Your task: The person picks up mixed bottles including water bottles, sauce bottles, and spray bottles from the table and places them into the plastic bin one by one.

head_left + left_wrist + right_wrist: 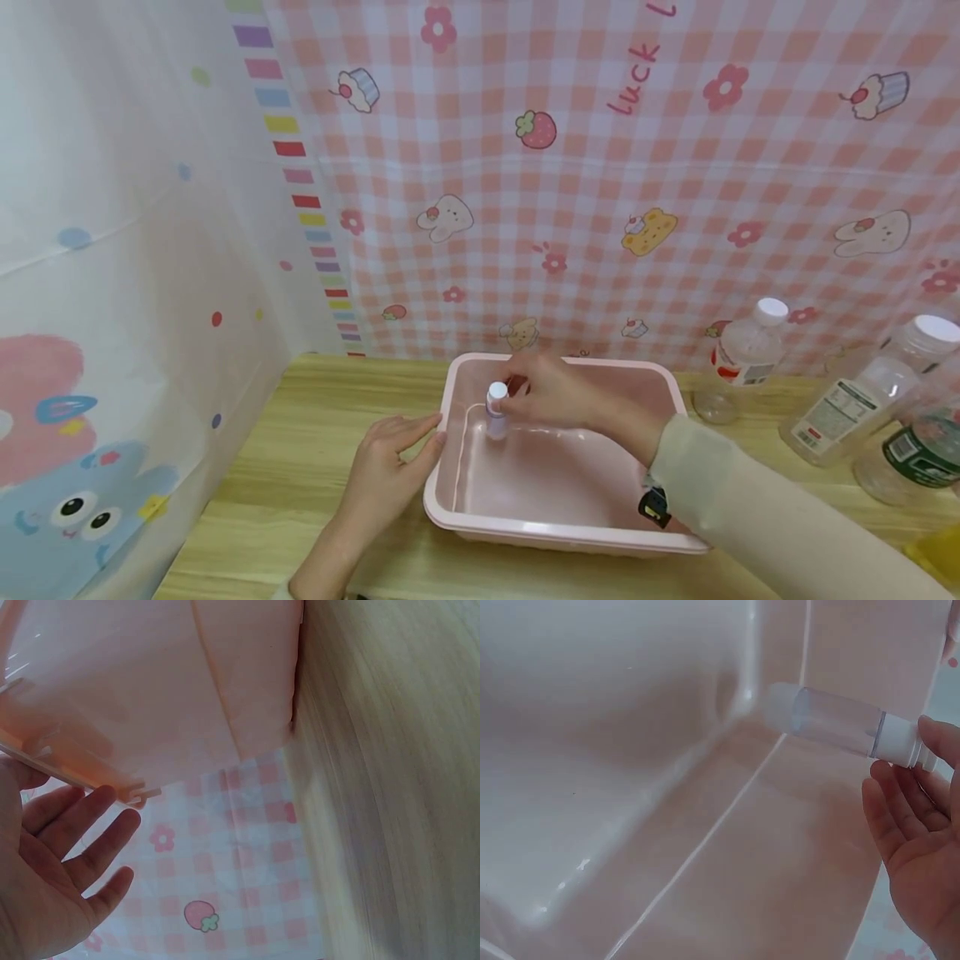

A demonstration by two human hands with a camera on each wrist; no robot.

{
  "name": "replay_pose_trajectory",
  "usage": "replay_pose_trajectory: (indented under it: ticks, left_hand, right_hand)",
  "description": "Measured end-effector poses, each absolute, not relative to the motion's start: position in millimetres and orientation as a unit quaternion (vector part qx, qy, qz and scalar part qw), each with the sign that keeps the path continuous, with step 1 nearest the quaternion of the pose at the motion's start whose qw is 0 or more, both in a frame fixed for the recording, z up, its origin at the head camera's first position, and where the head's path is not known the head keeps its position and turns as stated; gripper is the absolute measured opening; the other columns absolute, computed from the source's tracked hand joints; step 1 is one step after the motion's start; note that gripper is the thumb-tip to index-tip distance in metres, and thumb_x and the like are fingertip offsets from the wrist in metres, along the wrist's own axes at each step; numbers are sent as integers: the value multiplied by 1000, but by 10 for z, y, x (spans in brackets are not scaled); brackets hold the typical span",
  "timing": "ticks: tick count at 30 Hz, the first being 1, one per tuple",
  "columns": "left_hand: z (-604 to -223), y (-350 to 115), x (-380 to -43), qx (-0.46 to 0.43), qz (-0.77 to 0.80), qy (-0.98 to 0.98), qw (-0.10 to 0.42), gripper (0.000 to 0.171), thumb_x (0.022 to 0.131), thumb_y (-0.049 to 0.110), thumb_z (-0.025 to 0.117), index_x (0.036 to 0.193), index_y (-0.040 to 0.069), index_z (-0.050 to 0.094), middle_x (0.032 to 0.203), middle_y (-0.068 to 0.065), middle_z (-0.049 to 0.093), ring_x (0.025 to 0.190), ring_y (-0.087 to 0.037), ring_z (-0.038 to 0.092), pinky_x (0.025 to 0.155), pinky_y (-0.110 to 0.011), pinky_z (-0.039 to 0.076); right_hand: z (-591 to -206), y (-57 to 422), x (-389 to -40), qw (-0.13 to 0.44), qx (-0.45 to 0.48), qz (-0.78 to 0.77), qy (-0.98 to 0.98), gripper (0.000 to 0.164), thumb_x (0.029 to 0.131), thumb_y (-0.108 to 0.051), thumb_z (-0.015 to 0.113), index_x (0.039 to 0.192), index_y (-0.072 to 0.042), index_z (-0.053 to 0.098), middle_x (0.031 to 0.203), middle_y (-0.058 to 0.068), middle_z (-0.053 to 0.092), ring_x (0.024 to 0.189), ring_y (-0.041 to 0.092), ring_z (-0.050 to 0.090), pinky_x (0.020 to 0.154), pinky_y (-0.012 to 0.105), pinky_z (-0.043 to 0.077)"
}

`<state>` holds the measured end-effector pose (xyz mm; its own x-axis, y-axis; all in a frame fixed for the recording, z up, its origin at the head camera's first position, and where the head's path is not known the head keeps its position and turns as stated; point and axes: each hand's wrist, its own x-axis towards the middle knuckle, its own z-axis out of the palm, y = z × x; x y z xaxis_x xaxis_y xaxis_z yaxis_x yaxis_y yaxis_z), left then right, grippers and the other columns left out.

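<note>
My right hand (551,387) reaches over a pink plastic basin (562,529) and pinches a small clear bottle (496,421) near its white top. In the right wrist view the bottle (840,722) has a see-through barrel and white ends; thumb and fingertips of the right hand (922,847) grip one end. It hangs inside the basin near the left wall. At the basin's left side my left hand (390,462) touches the rim. The left wrist view shows that hand (75,862) with fingers fairly straight and spread, just under the rim (67,776).
To the right stand several large clear bottles, among them a white-capped one (738,367), one with a pale label (840,412) and one with a green label (926,454). A yellow thing (937,554) shows at the right edge. Patterned cloth (480,167) hangs behind the wooden table (322,400).
</note>
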<state>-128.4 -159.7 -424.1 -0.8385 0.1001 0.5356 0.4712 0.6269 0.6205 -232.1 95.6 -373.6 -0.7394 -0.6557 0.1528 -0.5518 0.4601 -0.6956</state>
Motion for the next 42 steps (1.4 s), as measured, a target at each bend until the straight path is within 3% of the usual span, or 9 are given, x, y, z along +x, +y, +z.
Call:
replay_pose_trajectory:
  ticks: [8, 20, 42]
  left_hand:
    - [-4229, -1600, -1257, -162, -400, -873, 228, 27, 92, 15, 80, 118, 5, 80, 113, -3, 79, 109, -29, 70, 106, -56, 49]
    - [-4247, -1594, -1280, -175, -400, -867, 241, 27, 90, 12, 82, 116, 5, 80, 111, -4, 79, 106, -27, 72, 104, -55, 50]
    - [-4262, -1601, -1292, -177, -402, -866, 240, 27, 91, 12, 81, 117, 4, 80, 112, -6, 79, 108, -28, 72, 106, -58, 49]
  right_hand:
    - [-3791, 915, -2318, 110, -349, -356, 860, 14, 93, -20, 80, 102, -10, 76, 87, -6, 73, 82, 11, 67, 74, 28, 57]
    - [-3868, 895, -2340, 105, -377, -315, 865, 6, 92, -16, 82, 94, -13, 77, 87, -9, 70, 83, 7, 64, 77, 25, 56]
    - [-3822, 904, -2358, 112, -366, -296, 875, 14, 93, -17, 81, 102, -8, 75, 89, -3, 71, 83, 8, 65, 78, 25, 56]
